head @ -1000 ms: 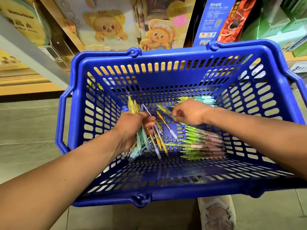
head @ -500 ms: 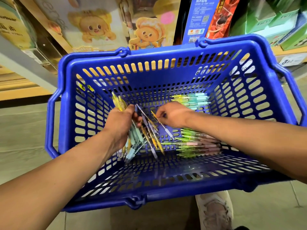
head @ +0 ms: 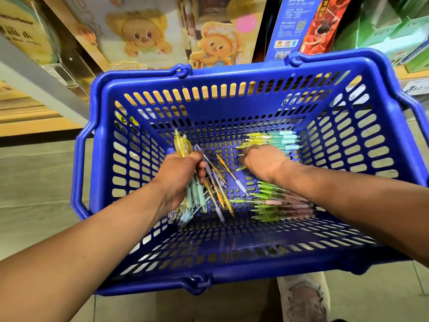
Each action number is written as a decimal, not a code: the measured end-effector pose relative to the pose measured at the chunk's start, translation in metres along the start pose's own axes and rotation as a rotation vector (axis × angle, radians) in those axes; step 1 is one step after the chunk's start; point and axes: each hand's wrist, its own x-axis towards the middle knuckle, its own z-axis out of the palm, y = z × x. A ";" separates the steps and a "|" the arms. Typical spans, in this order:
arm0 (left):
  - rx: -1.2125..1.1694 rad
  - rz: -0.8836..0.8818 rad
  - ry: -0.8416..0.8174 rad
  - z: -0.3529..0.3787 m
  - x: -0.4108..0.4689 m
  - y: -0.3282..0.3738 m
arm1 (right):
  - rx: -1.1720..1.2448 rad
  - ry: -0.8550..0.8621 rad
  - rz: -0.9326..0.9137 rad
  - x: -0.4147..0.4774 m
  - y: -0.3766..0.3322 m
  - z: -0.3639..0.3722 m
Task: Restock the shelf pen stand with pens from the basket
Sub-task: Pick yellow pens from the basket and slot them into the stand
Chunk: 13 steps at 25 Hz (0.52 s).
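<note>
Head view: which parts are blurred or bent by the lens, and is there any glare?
Head view: the green and pink pens at lower right are smeared by motion; the left hand, gripping a pen bundle, and the right hand look sharper; the wide lens bows the blue basket rim; a soft sheen lies on its near wall.

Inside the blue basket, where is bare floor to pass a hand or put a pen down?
Bare floor lies by the far wall of the blue plastic basket, between the pen bundle in the left hand and the teal pens. Crowded: loose orange pens in the middle, green pens at the near right.
</note>
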 end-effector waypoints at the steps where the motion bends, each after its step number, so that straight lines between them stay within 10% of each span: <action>1: -0.012 -0.003 -0.004 0.000 -0.001 0.001 | 0.016 -0.005 0.016 0.000 0.000 -0.003; 13: -0.018 0.009 -0.001 -0.002 0.007 -0.003 | 1.461 0.046 0.100 -0.004 -0.046 -0.076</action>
